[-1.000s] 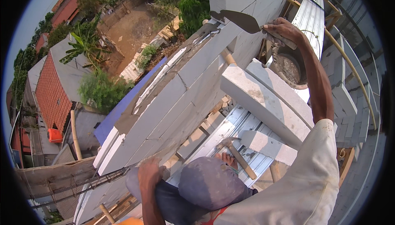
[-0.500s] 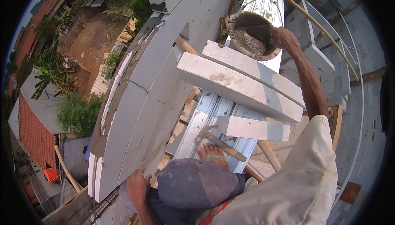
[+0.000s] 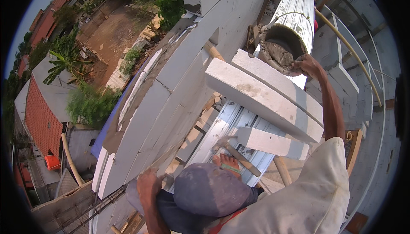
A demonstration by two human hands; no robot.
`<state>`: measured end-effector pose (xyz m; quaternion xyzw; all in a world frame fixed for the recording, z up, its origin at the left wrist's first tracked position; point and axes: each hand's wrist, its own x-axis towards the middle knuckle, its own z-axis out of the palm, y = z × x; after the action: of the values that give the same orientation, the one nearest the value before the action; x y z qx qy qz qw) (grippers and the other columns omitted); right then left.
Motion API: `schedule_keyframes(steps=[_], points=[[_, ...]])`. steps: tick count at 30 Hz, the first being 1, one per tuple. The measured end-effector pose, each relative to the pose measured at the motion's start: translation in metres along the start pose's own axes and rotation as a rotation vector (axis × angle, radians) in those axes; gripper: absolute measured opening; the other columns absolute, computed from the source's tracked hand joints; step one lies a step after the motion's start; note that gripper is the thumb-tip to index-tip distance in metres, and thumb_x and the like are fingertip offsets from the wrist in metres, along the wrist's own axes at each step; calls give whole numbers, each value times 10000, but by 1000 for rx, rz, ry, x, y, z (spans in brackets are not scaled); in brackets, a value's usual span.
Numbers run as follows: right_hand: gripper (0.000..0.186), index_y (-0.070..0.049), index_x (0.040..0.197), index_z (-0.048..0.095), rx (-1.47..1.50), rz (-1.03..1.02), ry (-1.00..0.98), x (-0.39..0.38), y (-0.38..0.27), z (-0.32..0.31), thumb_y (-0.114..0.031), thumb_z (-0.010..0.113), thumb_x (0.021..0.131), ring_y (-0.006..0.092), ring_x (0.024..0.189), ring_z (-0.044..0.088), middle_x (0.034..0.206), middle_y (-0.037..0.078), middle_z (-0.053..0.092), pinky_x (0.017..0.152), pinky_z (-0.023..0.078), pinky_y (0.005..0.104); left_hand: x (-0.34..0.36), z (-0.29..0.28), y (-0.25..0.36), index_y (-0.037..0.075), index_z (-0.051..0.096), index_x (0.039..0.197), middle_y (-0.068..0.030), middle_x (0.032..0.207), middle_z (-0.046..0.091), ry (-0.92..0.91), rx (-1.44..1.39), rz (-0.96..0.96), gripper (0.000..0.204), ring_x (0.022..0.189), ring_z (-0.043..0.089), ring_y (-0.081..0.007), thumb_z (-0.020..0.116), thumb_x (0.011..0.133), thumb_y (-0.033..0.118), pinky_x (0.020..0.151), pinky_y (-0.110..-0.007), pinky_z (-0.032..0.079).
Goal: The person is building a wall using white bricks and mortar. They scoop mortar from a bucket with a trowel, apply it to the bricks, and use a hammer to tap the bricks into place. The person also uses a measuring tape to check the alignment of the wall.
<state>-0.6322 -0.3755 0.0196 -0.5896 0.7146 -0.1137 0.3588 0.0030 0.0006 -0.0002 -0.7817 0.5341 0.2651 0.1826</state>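
My right hand (image 3: 305, 65) grips the trowel at the lip of a dark, mortar-crusted bucket (image 3: 267, 41); the blade is sunk in grey wet mortar (image 3: 279, 50) and barely shows. The bucket stands on ribbed metal planking (image 3: 290, 7) behind long white lightweight blocks (image 3: 260, 99). My left hand (image 3: 149, 185) rests low by my knee and the block wall (image 3: 171, 110), its fingers loosely bent and apart, holding nothing visible. A hammer (image 3: 239, 157) lies on lower planking beside a shorter block (image 3: 271, 142) and my sandalled foot (image 3: 226, 163).
Wet mortar lines the wall top (image 3: 136, 88); beyond it are a drop to a dirt yard, roofs and plants. A bamboo pole (image 3: 350, 54) and more block walling (image 3: 371, 157) stand at right. Rebar (image 3: 104, 208) runs at lower left.
My right hand has lowered the trowel from above the wall end into the bucket, where its blade has mostly disappeared. My left hand stays low by my knee. The camera view has shifted.
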Motion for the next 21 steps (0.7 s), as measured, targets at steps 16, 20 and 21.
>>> schedule_keyframes(steps=[16, 20, 21], points=[[361, 76, 1164, 683, 7, -159, 226, -55, -67, 34, -209, 692, 942, 117, 519, 520, 660, 42, 600, 476, 445, 329, -2, 9, -6, 98, 706, 1289, -144, 1314, 708, 68, 9, 42, 472, 1229, 657, -332, 782, 893, 344, 1081, -470, 464], [294, 54, 1063, 678, -23, -323, 131, -56, -135, 54, -227, 654, 978, 134, 574, 574, 709, 79, 630, 505, 485, 341, 0, 3, 3, 110, 697, 1311, -135, 1327, 703, 41, 44, 33, 471, 1196, 666, -341, 774, 916, 353, 1054, -461, 478], [295, 50, 1046, 674, -58, -371, 91, -50, -151, 61, -238, 647, 985, 138, 583, 581, 720, 86, 634, 506, 486, 340, 3, 8, -2, 111, 691, 1320, -135, 1339, 698, 30, 46, 28, 481, 1203, 663, -340, 770, 920, 366, 1056, -461, 479]])
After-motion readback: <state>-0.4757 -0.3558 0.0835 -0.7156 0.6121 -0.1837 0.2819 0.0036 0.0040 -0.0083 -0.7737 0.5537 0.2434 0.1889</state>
